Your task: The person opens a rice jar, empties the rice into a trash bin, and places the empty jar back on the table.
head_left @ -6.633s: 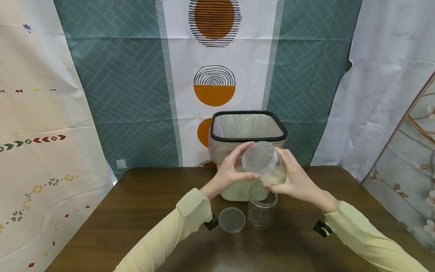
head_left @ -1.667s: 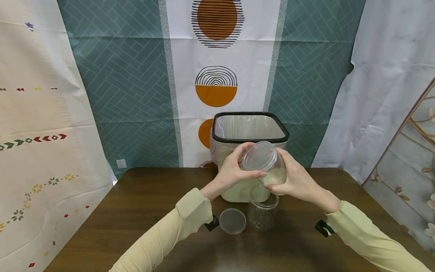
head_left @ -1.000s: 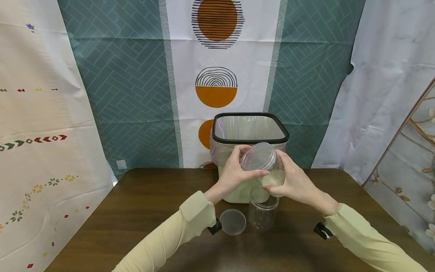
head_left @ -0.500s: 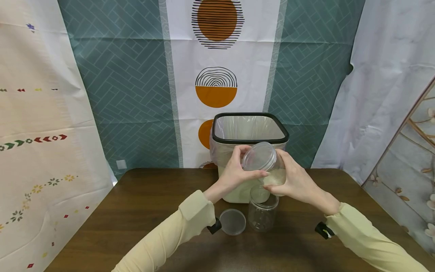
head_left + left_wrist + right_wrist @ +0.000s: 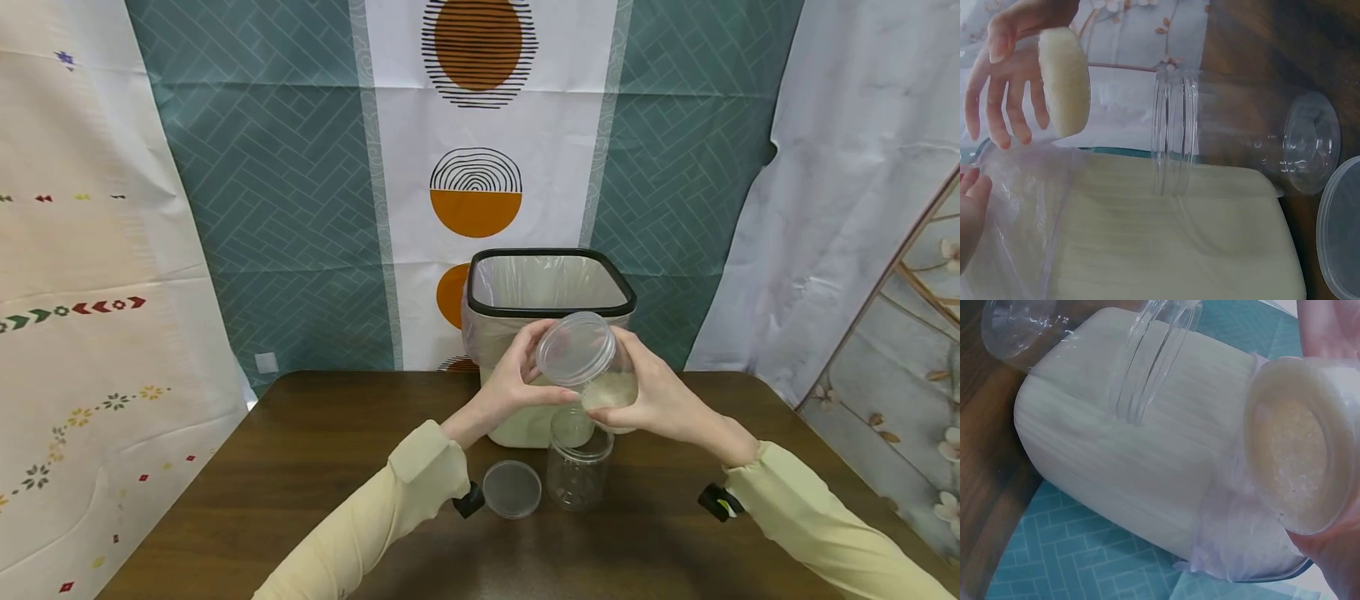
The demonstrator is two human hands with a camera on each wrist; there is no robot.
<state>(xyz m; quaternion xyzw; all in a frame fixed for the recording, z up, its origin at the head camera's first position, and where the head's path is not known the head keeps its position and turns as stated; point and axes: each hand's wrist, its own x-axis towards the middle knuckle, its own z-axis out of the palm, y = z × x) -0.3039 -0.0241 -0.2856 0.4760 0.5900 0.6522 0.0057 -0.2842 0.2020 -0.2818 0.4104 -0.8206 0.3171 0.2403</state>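
Note:
Both hands hold up one clear plastic jar [image 5: 617,390], tilted with its lid [image 5: 576,347] facing the head camera. Pale, rice-like grains [image 5: 1065,84] lie in its bottom part. My left hand [image 5: 506,387] grips the lid's rim between thumb and fingers. Around the jar's body curls my right hand [image 5: 663,396], its thumb low on the near side. A second clear jar [image 5: 579,479] stands upright and lidless on the table below, with nothing visible inside. Left of it a round translucent lid [image 5: 512,490] lies flat.
Right behind the jars stands a pale bin [image 5: 517,429] with a black rim [image 5: 555,312] and a clear plastic liner. The brown wooden table [image 5: 337,467] extends to both sides. Patterned cloths [image 5: 285,192] hang behind it.
The held jar has shifted slightly right with my right hand. My left thumb has moved a little left and down along the lid's rim. The standing jar and loose lid stay put.

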